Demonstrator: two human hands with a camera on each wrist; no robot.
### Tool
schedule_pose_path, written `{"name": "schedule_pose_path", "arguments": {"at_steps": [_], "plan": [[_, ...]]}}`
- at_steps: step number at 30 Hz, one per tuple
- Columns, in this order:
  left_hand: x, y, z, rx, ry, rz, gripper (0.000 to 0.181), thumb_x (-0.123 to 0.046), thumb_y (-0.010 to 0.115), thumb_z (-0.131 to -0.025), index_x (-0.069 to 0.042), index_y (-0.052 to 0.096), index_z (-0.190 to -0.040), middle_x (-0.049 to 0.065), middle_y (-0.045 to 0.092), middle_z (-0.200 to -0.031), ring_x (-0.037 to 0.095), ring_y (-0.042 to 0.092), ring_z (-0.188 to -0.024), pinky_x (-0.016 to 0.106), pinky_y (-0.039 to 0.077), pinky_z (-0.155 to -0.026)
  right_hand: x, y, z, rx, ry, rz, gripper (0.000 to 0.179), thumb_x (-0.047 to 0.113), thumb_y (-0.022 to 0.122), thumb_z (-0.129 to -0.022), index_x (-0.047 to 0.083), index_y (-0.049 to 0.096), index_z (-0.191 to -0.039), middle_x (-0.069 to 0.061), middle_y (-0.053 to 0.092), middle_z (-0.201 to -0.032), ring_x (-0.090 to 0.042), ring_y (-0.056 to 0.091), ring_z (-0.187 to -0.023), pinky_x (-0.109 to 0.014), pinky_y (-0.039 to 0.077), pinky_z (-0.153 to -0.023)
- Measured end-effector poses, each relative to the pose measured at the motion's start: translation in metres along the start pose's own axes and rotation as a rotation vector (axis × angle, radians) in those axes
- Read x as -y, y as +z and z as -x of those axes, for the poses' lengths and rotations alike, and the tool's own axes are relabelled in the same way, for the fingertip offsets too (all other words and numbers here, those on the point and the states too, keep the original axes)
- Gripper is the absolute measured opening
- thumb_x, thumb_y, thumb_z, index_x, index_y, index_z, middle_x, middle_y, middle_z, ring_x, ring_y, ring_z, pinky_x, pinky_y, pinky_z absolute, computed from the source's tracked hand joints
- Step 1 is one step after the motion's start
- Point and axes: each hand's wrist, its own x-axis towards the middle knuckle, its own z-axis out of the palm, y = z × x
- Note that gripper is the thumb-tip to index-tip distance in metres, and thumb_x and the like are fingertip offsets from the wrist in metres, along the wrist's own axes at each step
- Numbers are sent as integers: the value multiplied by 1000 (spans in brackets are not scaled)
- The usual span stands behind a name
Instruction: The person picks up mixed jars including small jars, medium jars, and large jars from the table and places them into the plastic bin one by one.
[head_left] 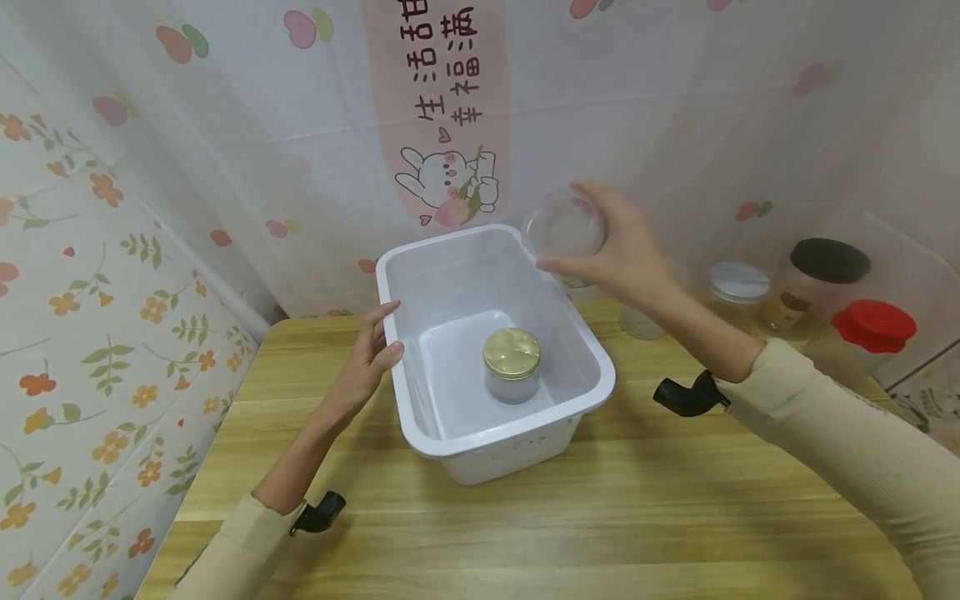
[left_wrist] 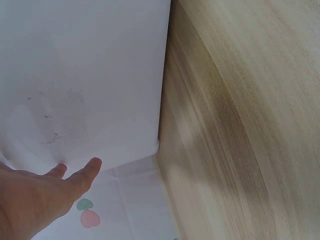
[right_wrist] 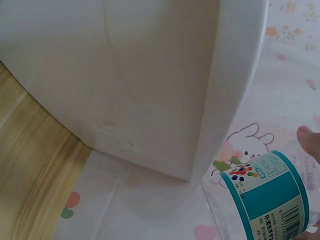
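My right hand (head_left: 618, 242) grips a clear jar (head_left: 564, 225) by the far-right corner of the white tub (head_left: 517, 427). My left hand (head_left: 366, 354), fingers apart, touches its left rim. Gold-lidded jar (head_left: 512, 362) stands inside.

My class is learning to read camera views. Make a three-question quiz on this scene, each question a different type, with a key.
1. True or false: the gold-lidded jar lies on its side in the tub.
2. Multiple choice: in the right wrist view, the broad band on the clear jar's label is: A red; B teal; C black.
3. Short answer: which hand holds the clear jar?

Key:
1. False; it stands upright.
2. B.
3. The right hand.
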Motion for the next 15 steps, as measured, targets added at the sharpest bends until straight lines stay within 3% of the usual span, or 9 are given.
{"name": "schedule_pose_path", "arguments": {"at_steps": [15], "plan": [[1, 0, 0, 0, 7, -3, 59, -15, 43, -103, -13, 17, -156, 21, 33, -150, 38, 46, -124, 32, 51, -88, 17, 6, -7, 37, -31, 27, 103, 34, 94, -71, 11, 39, -155, -8, 48, -150, -28, 50, -128, -51, 42, -103]]}}
